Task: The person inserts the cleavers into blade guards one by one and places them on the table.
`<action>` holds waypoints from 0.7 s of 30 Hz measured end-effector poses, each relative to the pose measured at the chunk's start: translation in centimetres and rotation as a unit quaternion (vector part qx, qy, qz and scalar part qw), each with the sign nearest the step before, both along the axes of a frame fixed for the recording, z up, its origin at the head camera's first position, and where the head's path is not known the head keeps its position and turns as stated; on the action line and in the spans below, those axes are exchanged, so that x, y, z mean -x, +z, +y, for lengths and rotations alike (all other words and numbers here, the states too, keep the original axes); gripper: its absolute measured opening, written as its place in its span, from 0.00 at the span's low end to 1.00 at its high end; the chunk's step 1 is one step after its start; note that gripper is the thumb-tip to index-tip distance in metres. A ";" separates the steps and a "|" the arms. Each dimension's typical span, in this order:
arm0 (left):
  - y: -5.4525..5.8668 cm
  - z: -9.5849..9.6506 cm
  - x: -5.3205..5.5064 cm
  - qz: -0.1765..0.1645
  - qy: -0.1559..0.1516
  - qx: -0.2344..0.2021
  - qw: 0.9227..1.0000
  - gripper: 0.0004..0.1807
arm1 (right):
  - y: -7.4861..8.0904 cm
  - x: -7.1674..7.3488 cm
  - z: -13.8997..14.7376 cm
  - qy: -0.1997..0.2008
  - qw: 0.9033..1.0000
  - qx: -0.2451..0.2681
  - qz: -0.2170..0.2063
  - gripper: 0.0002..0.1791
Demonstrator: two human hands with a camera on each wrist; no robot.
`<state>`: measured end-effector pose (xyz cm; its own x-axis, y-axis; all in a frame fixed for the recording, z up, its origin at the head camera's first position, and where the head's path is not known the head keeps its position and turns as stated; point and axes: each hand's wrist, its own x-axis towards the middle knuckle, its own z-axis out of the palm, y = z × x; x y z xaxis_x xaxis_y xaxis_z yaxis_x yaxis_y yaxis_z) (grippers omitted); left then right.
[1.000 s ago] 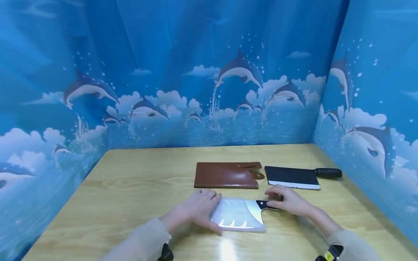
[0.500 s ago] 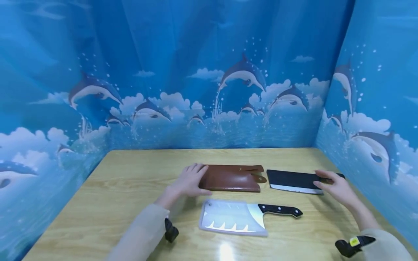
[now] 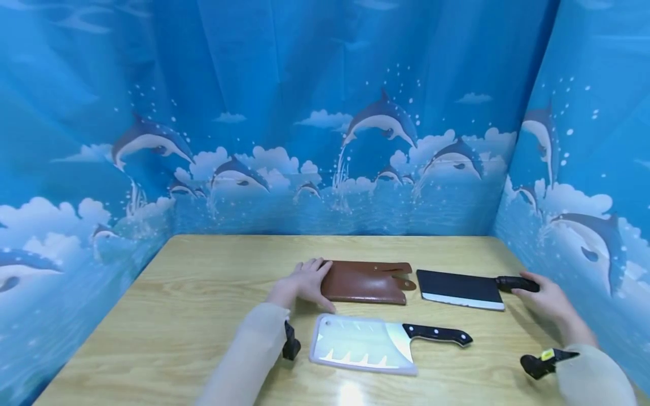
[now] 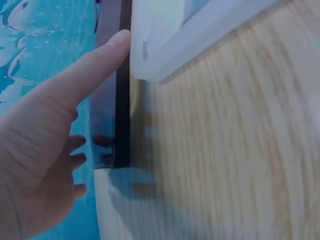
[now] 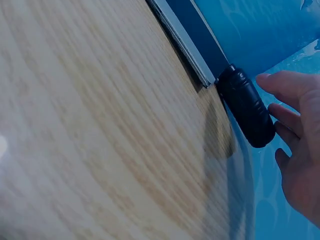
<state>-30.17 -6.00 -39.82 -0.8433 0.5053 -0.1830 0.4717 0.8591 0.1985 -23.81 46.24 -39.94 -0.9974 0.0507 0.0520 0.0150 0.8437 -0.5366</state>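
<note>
A brown leather knife sheath [image 3: 363, 283] lies flat in the middle of the table. My left hand [image 3: 306, 281] is at its left end, thumb extended toward its near edge and fingers spread over the far side. The left wrist view shows the thumb [image 4: 95, 67] straight. To the right lies a black cleaver [image 3: 459, 287] with a pale edge strip. My right hand [image 3: 550, 304] is around its black handle [image 5: 245, 105], fingers loosely bent; a gap shows beside the index finger. In front lies a second cleaver [image 3: 438, 333], its blade in a translucent guard [image 3: 350, 344].
The wooden table [image 3: 213, 304] extends left of the things. A blue dolphin-print curtain [image 3: 284, 113] stands along the back and both sides. The right hand is near the table's right edge. Both wrists wear black camera mounts.
Both hands have left the guarded cleaver. The left moved up to the sheath, the right moved right to the black cleaver's handle. The guarded cleaver now lies slightly further left.
</note>
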 end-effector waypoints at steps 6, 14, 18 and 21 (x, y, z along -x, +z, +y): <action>-0.2 0.8 0.1 -0.009 0.005 0.031 0.999 0.65 | -0.3 0.7 0.4 0.009 1.000 -0.024 0.000 0.40; -0.4 1.6 0.2 -0.030 0.023 0.032 0.999 0.67 | -0.6 1.2 0.8 0.034 0.998 -0.052 -0.003 0.38; -0.3 1.6 0.2 -0.036 0.033 0.036 0.998 0.67 | -0.7 1.3 0.9 0.029 0.997 -0.066 0.001 0.38; 0.0 1.6 0.3 -0.028 0.036 0.036 0.998 0.67 | -0.6 1.2 0.9 0.023 0.997 -0.074 0.004 0.38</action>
